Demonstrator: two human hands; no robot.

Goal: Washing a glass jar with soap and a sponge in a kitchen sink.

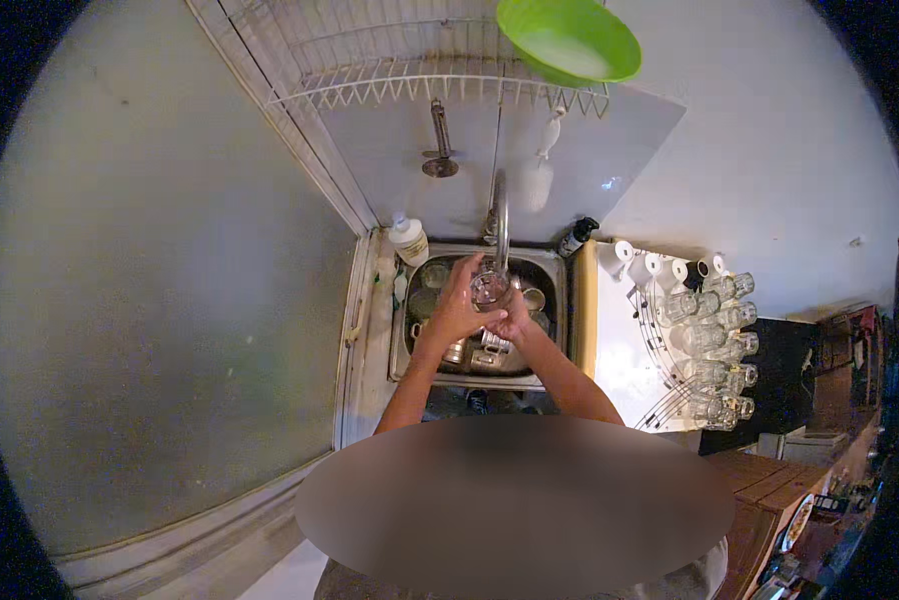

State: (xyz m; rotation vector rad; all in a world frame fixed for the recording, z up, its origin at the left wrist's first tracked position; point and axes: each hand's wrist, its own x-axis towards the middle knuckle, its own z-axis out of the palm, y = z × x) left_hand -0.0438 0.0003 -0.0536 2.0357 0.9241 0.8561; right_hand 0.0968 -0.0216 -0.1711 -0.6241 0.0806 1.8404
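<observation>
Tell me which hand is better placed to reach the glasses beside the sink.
Probably your right hand: it is nearer the glasses, right of the sink. Your left hand is farther across, and both hold one clear glass.

Dishes in the metal sink, glasses (in rows) on the white counter

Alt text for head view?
A person's left hand and right hand hold a clear glass under a curved faucet, above a metal sink containing dishes. Rows of clear glassware stand on a white counter at right; a green bowl and wire rack show at top.
</observation>
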